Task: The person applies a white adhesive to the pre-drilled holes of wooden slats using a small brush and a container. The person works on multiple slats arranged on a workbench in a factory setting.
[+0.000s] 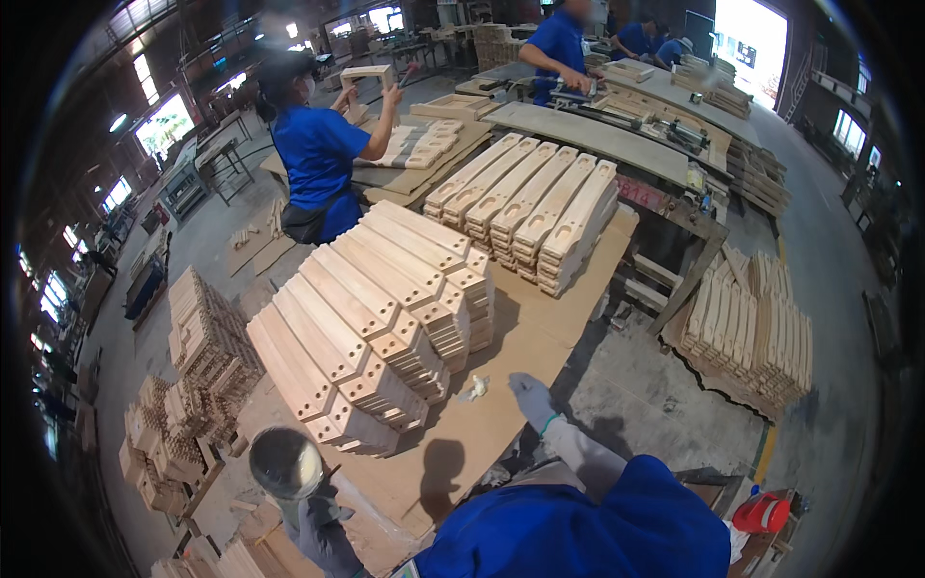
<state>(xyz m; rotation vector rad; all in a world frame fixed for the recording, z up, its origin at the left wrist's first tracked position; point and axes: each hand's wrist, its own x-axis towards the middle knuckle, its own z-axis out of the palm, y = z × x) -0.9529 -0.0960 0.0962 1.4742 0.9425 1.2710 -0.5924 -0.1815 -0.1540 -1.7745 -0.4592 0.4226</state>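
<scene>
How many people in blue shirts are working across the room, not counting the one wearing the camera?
3, maybe more hidden. One person stands at left holding up a wooden frame; another bends over the long bench; a third sits farther back.

Few such things are showing here. A reddish rectangular label with pale markings (644, 193) is sitting right of centre in the upper half of the frame, fixed flat on the front edge of the long grey work bench (597, 140). A small yellow-green tag-like slip (696, 179) is lying just right of it on the bench's corner; its kind cannot be told. No screens or packages are showing.
</scene>
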